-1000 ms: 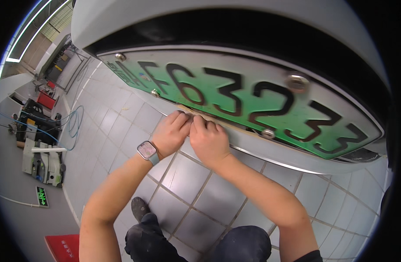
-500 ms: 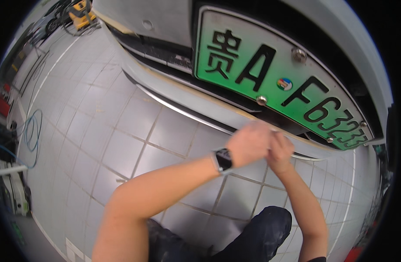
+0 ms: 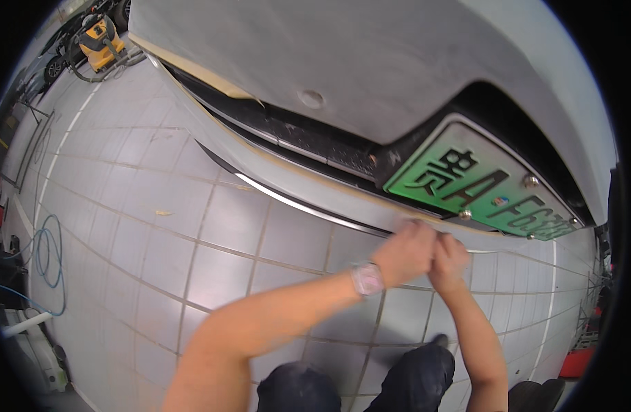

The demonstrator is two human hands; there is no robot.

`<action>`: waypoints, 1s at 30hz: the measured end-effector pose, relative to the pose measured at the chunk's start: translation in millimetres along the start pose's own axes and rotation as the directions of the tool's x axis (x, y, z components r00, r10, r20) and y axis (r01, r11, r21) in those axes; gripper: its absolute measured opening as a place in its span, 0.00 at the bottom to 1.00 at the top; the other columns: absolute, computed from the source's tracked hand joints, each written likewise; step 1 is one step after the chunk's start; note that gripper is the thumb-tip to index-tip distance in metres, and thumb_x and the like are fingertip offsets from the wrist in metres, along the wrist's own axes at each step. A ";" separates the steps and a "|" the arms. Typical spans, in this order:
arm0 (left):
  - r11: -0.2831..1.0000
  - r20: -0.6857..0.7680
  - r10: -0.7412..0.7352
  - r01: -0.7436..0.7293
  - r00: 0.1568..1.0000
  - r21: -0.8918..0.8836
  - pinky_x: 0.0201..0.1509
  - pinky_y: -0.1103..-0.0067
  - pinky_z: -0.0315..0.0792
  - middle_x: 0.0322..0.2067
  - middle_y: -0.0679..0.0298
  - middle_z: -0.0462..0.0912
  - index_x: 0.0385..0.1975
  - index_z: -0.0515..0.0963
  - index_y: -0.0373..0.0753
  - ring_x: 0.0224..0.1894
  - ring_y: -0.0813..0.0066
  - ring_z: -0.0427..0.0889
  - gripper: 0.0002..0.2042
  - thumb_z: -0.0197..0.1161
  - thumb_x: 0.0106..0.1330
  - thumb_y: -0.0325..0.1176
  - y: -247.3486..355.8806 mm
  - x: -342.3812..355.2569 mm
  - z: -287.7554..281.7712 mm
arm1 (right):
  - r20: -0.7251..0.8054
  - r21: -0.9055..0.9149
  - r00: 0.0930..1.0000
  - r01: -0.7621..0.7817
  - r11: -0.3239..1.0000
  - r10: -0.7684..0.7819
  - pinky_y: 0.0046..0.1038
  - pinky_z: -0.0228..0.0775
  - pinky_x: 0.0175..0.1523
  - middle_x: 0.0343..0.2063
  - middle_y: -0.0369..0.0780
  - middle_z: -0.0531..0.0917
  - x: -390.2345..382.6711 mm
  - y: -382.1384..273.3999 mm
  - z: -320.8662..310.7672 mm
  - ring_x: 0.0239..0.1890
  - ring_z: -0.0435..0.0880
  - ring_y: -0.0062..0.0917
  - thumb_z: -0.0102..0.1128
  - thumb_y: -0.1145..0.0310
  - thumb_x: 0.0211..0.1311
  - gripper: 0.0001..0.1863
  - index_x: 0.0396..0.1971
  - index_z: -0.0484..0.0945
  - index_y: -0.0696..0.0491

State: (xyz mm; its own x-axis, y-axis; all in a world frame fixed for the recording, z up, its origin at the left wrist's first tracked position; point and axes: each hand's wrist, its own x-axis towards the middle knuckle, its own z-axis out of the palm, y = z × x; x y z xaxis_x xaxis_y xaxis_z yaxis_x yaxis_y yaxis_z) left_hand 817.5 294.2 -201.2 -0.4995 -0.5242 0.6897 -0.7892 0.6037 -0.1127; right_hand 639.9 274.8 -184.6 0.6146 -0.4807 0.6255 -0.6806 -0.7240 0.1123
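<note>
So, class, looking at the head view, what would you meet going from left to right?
Coiled blue hose → yellow-and-black vacuum cleaner → pale wristwatch with a pinkish face → bare left hand → bare right hand → red object near the right edge.

Above a grey tiled floor [image 3: 216, 271], the left hand [image 3: 406, 253], a watch [image 3: 367, 279] on its wrist, and the right hand [image 3: 448, 261] are bunched close together at a pale car bumper [image 3: 291, 180], just below the green-and-white licence plate [image 3: 481, 184], while a yellow vacuum cleaner [image 3: 101, 47] stands at upper left.
</note>
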 end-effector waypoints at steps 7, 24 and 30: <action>0.999 0.144 0.020 -0.015 0.989 -0.037 0.47 0.65 0.74 0.38 0.57 0.80 0.32 0.83 0.34 0.42 0.58 0.79 0.11 0.63 0.55 0.34 -35.7 -10.3 -24.5 | -0.062 0.137 0.997 -0.041 0.990 0.050 0.34 0.72 0.28 0.31 0.41 0.82 12.6 -24.0 29.9 0.26 0.81 0.33 0.66 0.73 0.44 0.12 0.33 0.83 0.57; 0.992 0.106 -0.016 0.003 0.994 0.123 0.41 0.73 0.74 0.35 0.62 0.77 0.37 0.82 0.34 0.39 0.65 0.78 0.13 0.65 0.51 0.30 -175.9 -100.8 -104.0 | 0.009 0.152 0.999 -0.051 0.987 0.050 0.34 0.76 0.36 0.37 0.38 0.77 123.7 -146.6 100.8 0.34 0.84 0.33 0.60 0.73 0.57 0.21 0.52 0.83 0.56; 0.976 0.041 0.143 -0.148 0.989 0.159 0.41 0.73 0.72 0.31 0.63 0.77 0.25 0.81 0.36 0.39 0.65 0.77 0.08 0.65 0.48 0.33 -202.4 -110.5 -102.2 | -0.143 0.089 0.988 -0.044 0.995 0.057 0.31 0.73 0.29 0.29 0.38 0.77 139.1 -166.2 116.8 0.27 0.81 0.30 0.63 0.76 0.49 0.17 0.42 0.85 0.58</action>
State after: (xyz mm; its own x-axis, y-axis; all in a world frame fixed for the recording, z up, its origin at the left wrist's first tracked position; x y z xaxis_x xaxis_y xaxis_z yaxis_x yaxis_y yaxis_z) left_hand 1069.0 291.3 -181.5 -0.6214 -0.4565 0.6368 -0.7533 0.5715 -0.3254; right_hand 885.0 270.4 -206.4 0.5116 -0.4450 0.7350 -0.6686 -0.7435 0.0152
